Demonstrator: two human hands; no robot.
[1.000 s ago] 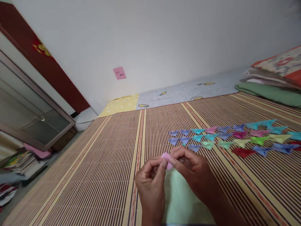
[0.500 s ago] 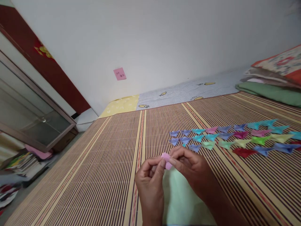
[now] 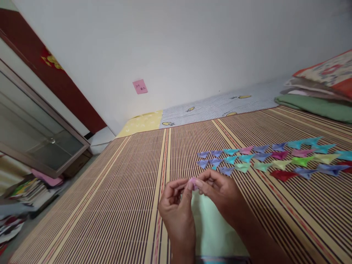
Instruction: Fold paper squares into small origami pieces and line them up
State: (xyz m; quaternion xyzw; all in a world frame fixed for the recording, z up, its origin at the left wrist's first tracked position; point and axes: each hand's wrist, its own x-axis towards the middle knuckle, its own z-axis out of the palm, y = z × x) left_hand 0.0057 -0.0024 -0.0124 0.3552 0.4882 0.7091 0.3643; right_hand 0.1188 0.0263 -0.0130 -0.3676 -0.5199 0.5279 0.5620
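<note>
As the curled left hand (image 3: 178, 203) pinches the pink paper (image 3: 193, 180), the right hand (image 3: 222, 191) pinches it opposite

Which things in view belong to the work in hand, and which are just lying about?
Part of the work, as it appears:
small pink paper, pinched between left hand and right hand
folded paper pieces, in rows on the striped mat

Apparently just lying about:
green folded cloth
patterned cushion
pile of books or papers
</note>
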